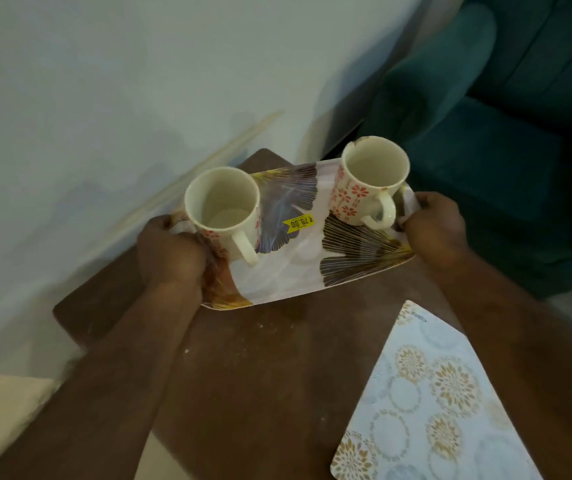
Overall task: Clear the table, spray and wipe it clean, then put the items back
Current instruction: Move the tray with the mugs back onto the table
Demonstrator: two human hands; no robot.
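Note:
A white tray (288, 271) with dark leaf prints and a yellow price sticker is over the far part of a small dark brown table (260, 375). Two cream mugs with red flowers stand on it: one mug (224, 209) at the left end, the other mug (371, 181) at the right end, both empty. My left hand (170, 251) grips the tray's left end and my right hand (433, 226) grips its right end. I cannot tell whether the tray rests on the table or is lifted. The tabletop shows pale crumbs and dust.
A pale placemat (429, 403) with gold and blue round patterns lies on the table's near right corner. A teal armchair (506, 116) stands right behind the table. A light wall (104, 81) runs along the left, and a cream cushion (0, 410) is at lower left.

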